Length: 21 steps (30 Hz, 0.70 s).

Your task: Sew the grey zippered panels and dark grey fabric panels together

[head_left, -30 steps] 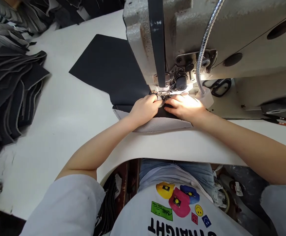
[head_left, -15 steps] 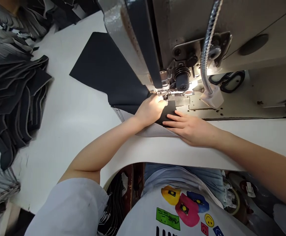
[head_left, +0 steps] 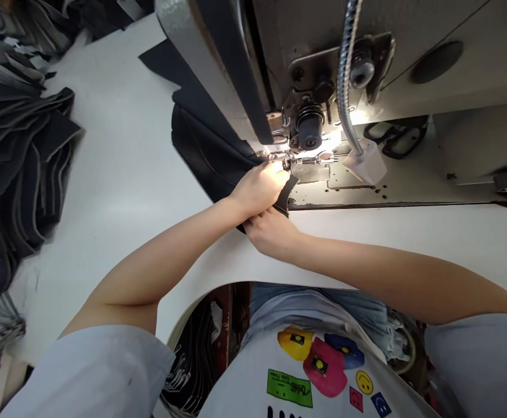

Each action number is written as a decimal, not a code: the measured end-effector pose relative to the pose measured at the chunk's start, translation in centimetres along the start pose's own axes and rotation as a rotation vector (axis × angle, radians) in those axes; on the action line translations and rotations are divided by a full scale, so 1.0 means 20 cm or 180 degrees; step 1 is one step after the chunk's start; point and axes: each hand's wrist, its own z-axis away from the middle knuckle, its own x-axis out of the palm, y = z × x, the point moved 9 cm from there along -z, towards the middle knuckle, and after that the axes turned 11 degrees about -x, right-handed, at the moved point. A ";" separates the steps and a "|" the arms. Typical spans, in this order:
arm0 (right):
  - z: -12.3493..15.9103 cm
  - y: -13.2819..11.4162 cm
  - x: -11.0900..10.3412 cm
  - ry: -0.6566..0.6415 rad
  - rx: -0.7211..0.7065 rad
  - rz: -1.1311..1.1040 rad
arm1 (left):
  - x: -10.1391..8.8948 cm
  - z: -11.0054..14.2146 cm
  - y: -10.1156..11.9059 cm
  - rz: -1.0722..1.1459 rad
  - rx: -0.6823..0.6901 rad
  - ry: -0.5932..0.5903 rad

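A black fabric panel (head_left: 207, 154) lies under the head of a sewing machine (head_left: 309, 125), its dark face up with a curved seam line along it. My left hand (head_left: 262, 188) is closed on the panel right beside the presser foot (head_left: 286, 162), its fingertips partly hidden. Just below it, my right hand (head_left: 273, 232) grips the panel's near edge, fingers curled and partly tucked beneath the left hand. A short corner of the panel with a stitched edge sticks out to the right of my hands.
Stacks of dark cut pieces (head_left: 22, 168) lie on the left of the white table (head_left: 118, 191). Black-handled scissors (head_left: 399, 136) rest on the machine bed behind a white block (head_left: 366, 162) on a flexible metal hose (head_left: 344, 69). More dark pieces (head_left: 192, 354) hang below the table edge.
My right hand has gone from beside the needle, across the panel, to under my left hand. The panel's pale near flap has been turned over to its dark side. My left hand stays by the presser foot.
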 end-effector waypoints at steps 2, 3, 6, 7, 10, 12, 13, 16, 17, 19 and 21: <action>-0.01 0.01 0.00 0.0048 -0.0103 -0.0167 | 0.01 0.00 0.01 -0.0151 0.0080 0.0014; 0.00 0.01 -0.02 0.0117 -0.0211 -0.0220 | 0.01 0.00 0.01 -0.0204 0.0129 0.0026; 0.04 0.01 -0.06 0.0209 -0.0563 -0.0337 | 0.00 0.00 0.02 -0.0220 0.0242 0.0076; 0.05 0.01 -0.06 0.0159 -0.0662 -0.0361 | 0.00 0.00 0.01 -0.0203 0.0268 0.0102; 0.05 -0.02 -0.05 -0.0122 -0.0848 -0.0302 | -0.01 0.01 -0.01 -0.0106 0.0365 0.0163; 0.03 -0.02 -0.03 -0.0252 -0.0812 -0.0172 | -0.01 0.01 -0.04 0.0039 0.0339 0.0204; 0.01 -0.02 -0.03 -0.0269 -0.0739 -0.0122 | -0.02 0.02 -0.06 0.0170 0.0263 0.0220; -0.06 0.00 -0.01 -0.0166 -0.0386 -0.0158 | -0.03 0.02 -0.14 0.0655 -0.0028 0.0239; -0.09 0.00 0.00 -0.0130 -0.0262 -0.0232 | -0.03 0.02 -0.14 0.0776 -0.0037 0.0211; -0.13 0.02 0.03 -0.0091 -0.0034 -0.0416 | -0.02 0.02 -0.13 0.0890 0.0067 0.0141; -0.18 0.03 0.05 -0.0057 0.0137 -0.0582 | -0.02 0.01 -0.10 0.0906 0.0151 0.0106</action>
